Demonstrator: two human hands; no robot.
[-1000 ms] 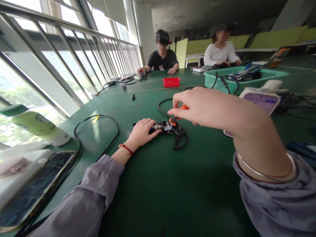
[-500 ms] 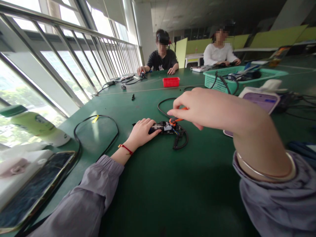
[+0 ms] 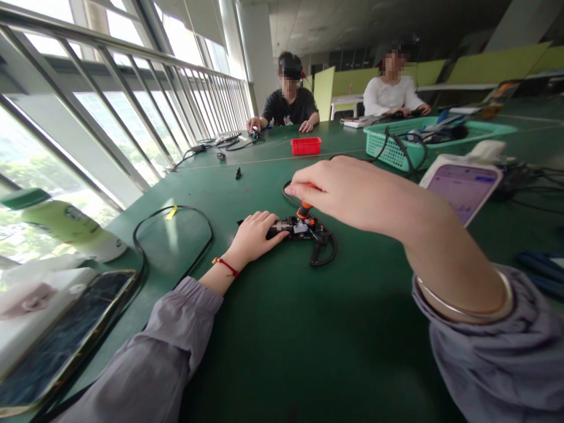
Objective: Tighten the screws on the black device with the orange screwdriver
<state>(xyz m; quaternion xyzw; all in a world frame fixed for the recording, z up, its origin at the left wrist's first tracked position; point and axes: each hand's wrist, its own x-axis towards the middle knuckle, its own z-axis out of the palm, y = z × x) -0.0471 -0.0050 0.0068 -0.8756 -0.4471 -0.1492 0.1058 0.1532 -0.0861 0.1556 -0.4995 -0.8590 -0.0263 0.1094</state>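
Note:
A black device (image 3: 288, 227) with thin wires and a coiled black cable (image 3: 326, 254) lies on the green table at the centre. My left hand (image 3: 254, 238) is closed over its left end, pressing it to the table. Above its right part, my right hand (image 3: 348, 191) grips an orange and black screwdriver (image 3: 304, 210), which stands nearly upright with its lower end at the device. The tool's tip is too small to make out.
A red tray (image 3: 305, 146) and a turquoise basket (image 3: 396, 144) stand beyond my hands. Phones (image 3: 66, 341) (image 3: 462, 185) lie at left and stand at right. A bottle (image 3: 66, 226) and a looped cable (image 3: 210, 226) are at left. Two people sit across the table.
My right hand has shifted left and the screwdriver has swung from a slanting to a more upright position. My left hand and the device have stayed nearly still.

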